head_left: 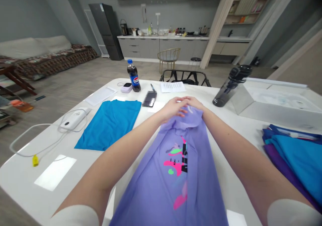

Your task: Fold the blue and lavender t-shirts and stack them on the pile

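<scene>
On a white worktop in a grey room, a lavender T-shirt lies lengthwise, its collar end bunched under both hands. The left hand and right hand meet there, fingers closed together; whether they grip the cloth is unclear. A folded blue shirt lies left, stacked clothes right.

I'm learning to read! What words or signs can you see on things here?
"pepsi" on the label of the cola bottle
Black letters on the purple T-shirt: too blurred to read
Printed sheet of paper: too small to read
</scene>
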Motion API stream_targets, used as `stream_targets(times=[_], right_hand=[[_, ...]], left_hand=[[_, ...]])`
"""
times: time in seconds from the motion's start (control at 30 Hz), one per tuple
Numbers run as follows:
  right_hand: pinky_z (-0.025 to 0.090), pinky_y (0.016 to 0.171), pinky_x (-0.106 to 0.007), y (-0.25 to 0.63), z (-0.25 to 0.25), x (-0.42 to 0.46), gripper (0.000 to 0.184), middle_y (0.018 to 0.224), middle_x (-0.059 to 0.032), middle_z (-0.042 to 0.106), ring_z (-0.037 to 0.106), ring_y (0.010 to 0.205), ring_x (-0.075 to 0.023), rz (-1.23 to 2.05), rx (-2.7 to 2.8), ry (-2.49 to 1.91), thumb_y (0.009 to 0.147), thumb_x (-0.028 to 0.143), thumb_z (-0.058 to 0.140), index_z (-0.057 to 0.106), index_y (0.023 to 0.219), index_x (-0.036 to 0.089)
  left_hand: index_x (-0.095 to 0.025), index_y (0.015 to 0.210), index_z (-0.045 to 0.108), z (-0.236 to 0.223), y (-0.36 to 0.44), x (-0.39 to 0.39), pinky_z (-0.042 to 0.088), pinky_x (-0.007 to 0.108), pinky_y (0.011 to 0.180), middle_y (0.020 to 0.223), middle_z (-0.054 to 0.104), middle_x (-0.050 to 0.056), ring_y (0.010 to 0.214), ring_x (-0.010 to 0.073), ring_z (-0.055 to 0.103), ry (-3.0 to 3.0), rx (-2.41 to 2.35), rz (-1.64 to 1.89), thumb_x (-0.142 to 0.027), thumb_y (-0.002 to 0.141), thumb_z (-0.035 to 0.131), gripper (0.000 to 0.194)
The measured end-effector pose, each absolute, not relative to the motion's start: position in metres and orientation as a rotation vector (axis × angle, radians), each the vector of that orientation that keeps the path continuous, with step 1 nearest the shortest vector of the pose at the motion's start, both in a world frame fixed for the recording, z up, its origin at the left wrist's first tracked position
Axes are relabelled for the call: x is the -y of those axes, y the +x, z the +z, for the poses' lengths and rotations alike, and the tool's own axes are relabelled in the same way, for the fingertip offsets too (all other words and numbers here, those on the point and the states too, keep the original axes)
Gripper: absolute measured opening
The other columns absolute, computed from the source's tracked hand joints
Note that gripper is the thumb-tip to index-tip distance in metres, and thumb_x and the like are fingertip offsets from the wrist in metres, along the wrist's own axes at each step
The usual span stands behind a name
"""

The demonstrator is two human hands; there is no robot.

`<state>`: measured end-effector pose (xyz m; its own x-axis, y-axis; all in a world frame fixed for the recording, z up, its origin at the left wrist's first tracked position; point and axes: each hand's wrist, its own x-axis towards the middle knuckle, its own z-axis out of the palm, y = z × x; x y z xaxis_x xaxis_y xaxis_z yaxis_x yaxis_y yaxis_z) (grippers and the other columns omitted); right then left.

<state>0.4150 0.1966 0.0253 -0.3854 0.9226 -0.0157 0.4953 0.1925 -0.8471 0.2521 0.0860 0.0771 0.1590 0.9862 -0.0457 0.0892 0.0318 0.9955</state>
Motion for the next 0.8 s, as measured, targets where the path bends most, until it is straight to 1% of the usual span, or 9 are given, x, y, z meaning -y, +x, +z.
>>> stream_targets(times=[0.1,0.13,0.2,0.3,0.43,0.5,0.6,0.7,0.8], right_hand=[[0.049,0.059,-0.026,0.45,0.012,-0.171,0.05,0.096,-0.0138,0.076,0.064,0.067,-0.016,1.303,1.767,-1.511,0.101,0.057,0.047,0.069,0.105,0.012],[0.049,0.06,-0.027,0.457,0.007,-0.162,0.053,0.095,-0.0136,0.076,0.065,0.069,-0.0171,1.252,1.828,-1.543,0.1,0.06,0.046,0.071,0.102,0.013],[0.05,0.067,-0.028,0.469,-0.001,-0.146,0.053,0.093,-0.0118,0.075,0.067,0.078,-0.0211,0.976,2.052,-1.607,0.092,0.066,0.058,0.073,0.095,0.014],[0.049,0.076,-0.031,0.48,-0.009,-0.13,0.049,0.096,-0.011,0.074,0.068,0.091,-0.0261,0.602,2.248,-1.726,0.079,0.064,0.075,0.074,0.092,0.017],[0.047,0.074,-0.03,0.489,-0.014,-0.118,0.029,0.097,-0.0087,0.074,0.068,0.091,-0.0244,0.546,2.202,-1.822,0.081,0.048,0.078,0.072,0.084,0.02],[0.046,0.074,-0.028,0.489,-0.015,-0.114,0.02,0.091,-0.006,0.074,0.068,0.088,-0.0216,0.615,2.139,-1.783,0.082,0.039,0.077,0.071,0.082,0.02],[0.046,0.075,-0.026,0.486,-0.016,-0.108,0.011,0.087,-0.0046,0.074,0.069,0.086,-0.0197,0.664,2.05,-1.72,0.086,0.03,0.074,0.072,0.088,0.019],[0.048,0.083,-0.028,0.484,-0.014,-0.106,0.015,0.097,-0.0072,0.075,0.069,0.096,-0.0218,0.629,1.987,-1.688,0.091,0.031,0.068,0.073,0.099,0.019],[0.048,0.089,-0.029,0.485,-0.003,-0.112,0.018,0.104,-0.0085,0.075,0.069,0.103,-0.0227,0.623,1.925,-1.657,0.092,0.032,0.067,0.074,0.102,0.019]], left_hand=[[-0.022,0.123,0.059,0.046,0.244,-0.11,0.047,0.042,0.101,0.128,0.066,0.011,0.111,0.023,0.063,1.853,-1.618,0.892,-0.025,0.097,0.052,0.027],[-0.023,0.125,0.06,0.036,0.238,-0.118,0.042,0.047,0.107,0.134,0.064,0.01,0.122,0.0268,0.057,2.05,-1.713,0.735,-0.02,0.096,0.05,0.031],[-0.025,0.137,0.056,0.017,0.228,-0.131,0.037,0.054,0.108,0.143,0.059,0.009,0.13,0.0315,0.05,2.295,-1.781,0.455,-0.017,0.095,0.045,0.044],[-0.029,0.147,0.049,-0.001,0.227,-0.142,0.036,0.055,0.104,0.147,0.055,0.009,0.129,0.0329,0.047,2.473,-1.766,0.218,-0.022,0.099,0.038,0.05],[-0.028,0.141,0.056,-0.01,0.236,-0.15,0.036,0.053,0.101,0.139,0.055,0.014,0.125,0.0345,0.048,2.497,-1.843,0.059,-0.035,0.102,0.037,0.044],[-0.027,0.135,0.06,-0.013,0.238,-0.153,0.036,0.052,0.101,0.135,0.055,0.016,0.124,0.0343,0.048,2.48,-1.898,0.049,-0.035,0.102,0.039,0.04],[-0.023,0.123,0.064,-0.016,0.235,-0.156,0.036,0.051,0.101,0.129,0.057,0.016,0.122,0.0334,0.049,2.409,-2.005,0.11,-0.03,0.101,0.041,0.033],[-0.021,0.115,0.063,-0.018,0.23,-0.155,0.037,0.048,0.1,0.126,0.059,0.015,0.121,0.0318,0.051,2.298,-2.083,0.249,-0.03,0.101,0.042,0.027],[-0.022,0.113,0.059,-0.015,0.231,-0.152,0.039,0.044,0.099,0.123,0.062,0.012,0.119,0.0272,0.054,2.144,-2.162,0.567,-0.031,0.104,0.038,0.025]])
